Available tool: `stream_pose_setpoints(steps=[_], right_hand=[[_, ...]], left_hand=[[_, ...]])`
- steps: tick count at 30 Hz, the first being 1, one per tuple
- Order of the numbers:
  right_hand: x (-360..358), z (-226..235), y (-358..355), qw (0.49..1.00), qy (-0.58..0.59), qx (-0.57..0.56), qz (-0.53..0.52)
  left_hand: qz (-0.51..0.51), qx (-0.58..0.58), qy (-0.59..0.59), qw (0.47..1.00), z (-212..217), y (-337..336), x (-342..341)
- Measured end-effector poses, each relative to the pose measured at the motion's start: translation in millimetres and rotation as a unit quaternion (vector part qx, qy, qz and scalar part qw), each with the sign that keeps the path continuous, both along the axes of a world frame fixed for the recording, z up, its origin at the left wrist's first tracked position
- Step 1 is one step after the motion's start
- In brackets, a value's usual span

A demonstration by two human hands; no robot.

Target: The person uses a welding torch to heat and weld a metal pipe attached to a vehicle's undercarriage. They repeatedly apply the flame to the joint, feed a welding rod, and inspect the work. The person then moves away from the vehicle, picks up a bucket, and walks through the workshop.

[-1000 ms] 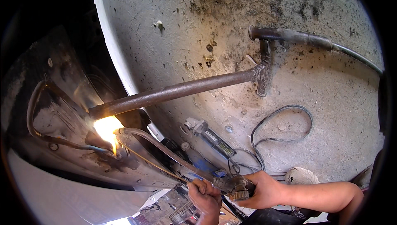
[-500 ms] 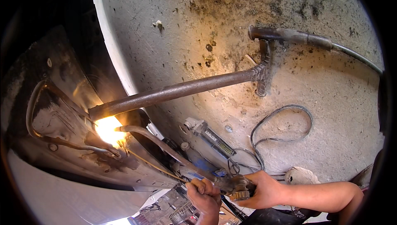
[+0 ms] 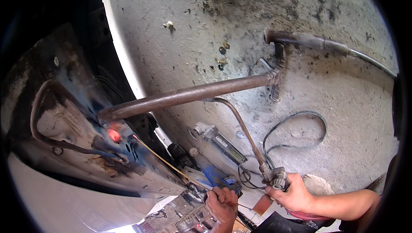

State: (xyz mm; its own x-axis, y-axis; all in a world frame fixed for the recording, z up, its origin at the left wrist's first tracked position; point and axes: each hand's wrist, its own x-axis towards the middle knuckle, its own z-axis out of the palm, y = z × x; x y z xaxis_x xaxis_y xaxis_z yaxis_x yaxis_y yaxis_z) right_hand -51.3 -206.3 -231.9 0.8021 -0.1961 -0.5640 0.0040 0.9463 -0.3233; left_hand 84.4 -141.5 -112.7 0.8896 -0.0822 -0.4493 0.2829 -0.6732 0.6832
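My left hand [image 3: 222,204] is closed round a thin brass-coloured filler rod [image 3: 167,164]. The rod slants up and left, its tip glowing orange just above a sheet-metal panel [image 3: 141,164]. In my right hand [image 3: 295,194] is a gas torch [image 3: 245,131], gripped near its valve knob. Its bent neck rises to a nozzle just below a brown steel pipe [image 3: 189,96], and no flame shows there. On the panel a spot [image 3: 113,135] glows red beside the pipe's left end. A bent rod loop [image 3: 36,117] lies against the panel at the left.
An angle grinder [image 3: 221,143] lies on the concrete floor [image 3: 352,104], its black cord [image 3: 324,126] looped to the right. The pipe joins a short crosspiece and another tube [image 3: 309,40]. Blue cloth-like material [image 3: 210,173] lies near the panel's edge.
The torch has swung right and up, away from the panel, and its bright flame is no longer visible. My right hand moved right. The rod tip is now apart from the glowing spot.
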Motion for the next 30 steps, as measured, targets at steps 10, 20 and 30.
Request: stream_pose_setpoints(steps=[10,20,30], right_hand=[[-0.9,1.1,-3.6,1.000,-0.005,-0.015,-0.002],[-0.7,1.1,-1.1,1.000,-0.016,-0.001,0.006],[-9.9,3.2,-1.9,0.999,-0.008,-0.013,0.030]], left_hand=[[0.016,-0.008,-0.020,1.000,-0.1,-4.1,-1.0],[0.023,-0.021,-0.016,0.999,4.5,-9.1,-1.1],[-0.010,-0.020,0.016,1.000,18.6,10.3,-5.0]])
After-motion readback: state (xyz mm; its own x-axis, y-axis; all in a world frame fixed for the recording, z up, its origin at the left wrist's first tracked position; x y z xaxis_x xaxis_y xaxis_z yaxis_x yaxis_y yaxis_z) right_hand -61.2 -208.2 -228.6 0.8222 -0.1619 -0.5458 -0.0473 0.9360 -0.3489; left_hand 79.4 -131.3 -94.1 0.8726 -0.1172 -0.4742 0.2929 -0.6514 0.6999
